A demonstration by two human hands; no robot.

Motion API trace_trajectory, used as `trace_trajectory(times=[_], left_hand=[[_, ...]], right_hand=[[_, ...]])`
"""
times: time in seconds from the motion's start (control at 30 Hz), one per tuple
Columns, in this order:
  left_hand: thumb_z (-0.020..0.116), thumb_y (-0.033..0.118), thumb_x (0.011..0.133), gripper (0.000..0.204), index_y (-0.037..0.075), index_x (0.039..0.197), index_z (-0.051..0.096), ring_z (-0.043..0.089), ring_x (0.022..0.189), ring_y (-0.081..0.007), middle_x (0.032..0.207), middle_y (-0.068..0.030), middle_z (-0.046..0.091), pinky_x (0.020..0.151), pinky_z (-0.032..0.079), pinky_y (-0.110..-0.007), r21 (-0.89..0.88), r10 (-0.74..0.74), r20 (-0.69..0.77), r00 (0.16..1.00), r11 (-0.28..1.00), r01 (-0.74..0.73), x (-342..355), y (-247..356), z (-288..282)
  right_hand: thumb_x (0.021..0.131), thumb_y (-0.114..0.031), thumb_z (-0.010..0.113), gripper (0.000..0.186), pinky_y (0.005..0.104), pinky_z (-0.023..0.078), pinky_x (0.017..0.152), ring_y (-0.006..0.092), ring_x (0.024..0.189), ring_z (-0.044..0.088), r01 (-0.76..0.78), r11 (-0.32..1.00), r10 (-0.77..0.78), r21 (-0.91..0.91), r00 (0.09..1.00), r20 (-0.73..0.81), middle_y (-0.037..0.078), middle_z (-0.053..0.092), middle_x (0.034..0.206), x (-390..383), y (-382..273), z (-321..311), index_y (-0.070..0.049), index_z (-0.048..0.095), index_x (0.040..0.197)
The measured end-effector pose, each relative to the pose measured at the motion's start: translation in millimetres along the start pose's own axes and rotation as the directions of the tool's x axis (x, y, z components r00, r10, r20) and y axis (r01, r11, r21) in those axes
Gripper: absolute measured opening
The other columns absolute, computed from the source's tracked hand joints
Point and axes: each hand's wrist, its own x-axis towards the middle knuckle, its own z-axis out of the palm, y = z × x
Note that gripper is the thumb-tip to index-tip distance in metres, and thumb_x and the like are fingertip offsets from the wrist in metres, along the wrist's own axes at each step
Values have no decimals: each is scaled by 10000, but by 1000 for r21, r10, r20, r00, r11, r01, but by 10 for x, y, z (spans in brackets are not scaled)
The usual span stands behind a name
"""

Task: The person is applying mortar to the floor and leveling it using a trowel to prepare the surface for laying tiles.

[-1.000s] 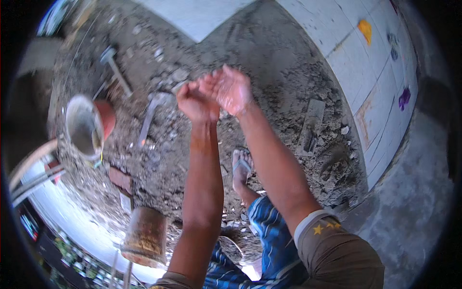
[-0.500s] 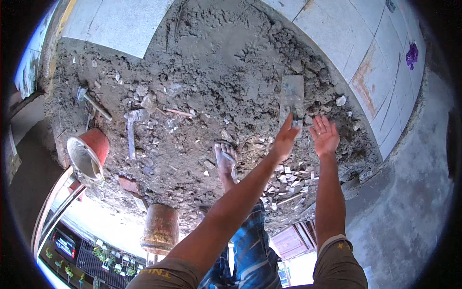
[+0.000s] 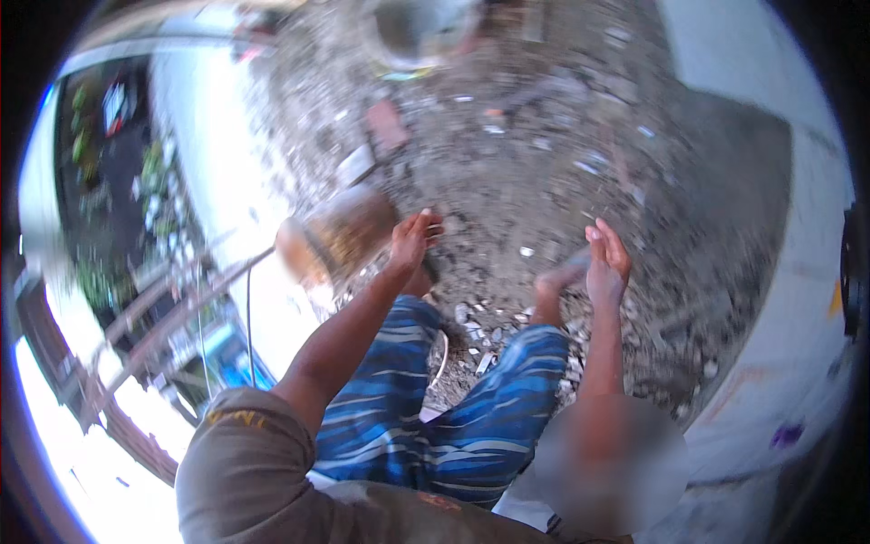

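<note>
Out over the rubble-strewn ground, my left hand (image 3: 417,238) hangs in the air with its fingers loosely bent and nothing in them. It is nearest to a stained, rust-coloured bucket (image 3: 349,231), just to its left. My right hand (image 3: 608,263) is raised beside my bare lower leg, fingers loosely extended and apart from the thumb, also without anything in it. Broken tile chips (image 3: 485,363) lie between my feet. Motion blurs much of the ground, and a grey smear covers part of my right arm.
A second bucket (image 3: 421,36) stands at the far edge, with a reddish brick (image 3: 388,124) and a pale block (image 3: 355,166) nearer. A blurred hammer (image 3: 544,91) lies on the soil. Pale tiles (image 3: 743,54) border the right side, with a purple scrap (image 3: 787,436) on them.
My view has swung left, bringing the buckets and brick nearer the middle. Both hands have drawn away from the flat board by the wet mortar and moved farther apart.
</note>
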Motion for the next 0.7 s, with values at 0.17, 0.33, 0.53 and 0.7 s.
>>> trace_trajectory(times=[0.17, 0.33, 0.53, 0.7], left_hand=[[587, 371, 1075, 375, 21, 1095, 720, 723, 940, -196, 1041, -102, 752, 834, 573, -347, -343, 90, -390, 916, 909, -236, 9, -352, -1792], [512, 398, 1074, 418, 31, 1175, 686, 713, 982, -240, 1075, -122, 738, 906, 564, -390, -624, -255, -641, 724, 722, -299, 529, -1568, -3529], [375, 359, 1110, 449, 30, 1308, 605, 599, 1212, -301, 1326, -140, 631, 1032, 499, -451, -997, -412, -56, 909, 63, -33, 1783, -3076, -4143], [484, 431, 1026, 497, -3, 1220, 627, 606, 1168, -328, 1268, -155, 651, 1032, 502, -471, -956, -438, -157, 885, -158, -248, 2146, -3425, -3780]], right_hand=[[1077, -209, 609, 303, 350, 551, 976, 210, 1092, 720, -82, 996, 57, 26, 853, 519, 123, 755, 1163, -791, -261, 2286, 0, 669, 1288], [1097, -202, 571, 302, 314, 530, 1045, 179, 1190, 676, -432, 901, 220, -50, 354, 909, 126, 727, 1214, -2001, 330, 4848, 33, 676, 1255], [1090, -423, 464, 486, 458, 481, 1074, 266, 1174, 654, -761, 645, 686, 62, 613, 393, 140, 694, 1195, -2056, 2330, 6989, -5, 623, 1281], [1007, -353, 535, 433, 506, 487, 1086, 378, 1160, 657, -771, 510, 795, 380, 592, 135, 211, 700, 1199, -1635, 3377, 7059, 24, 632, 1197]])
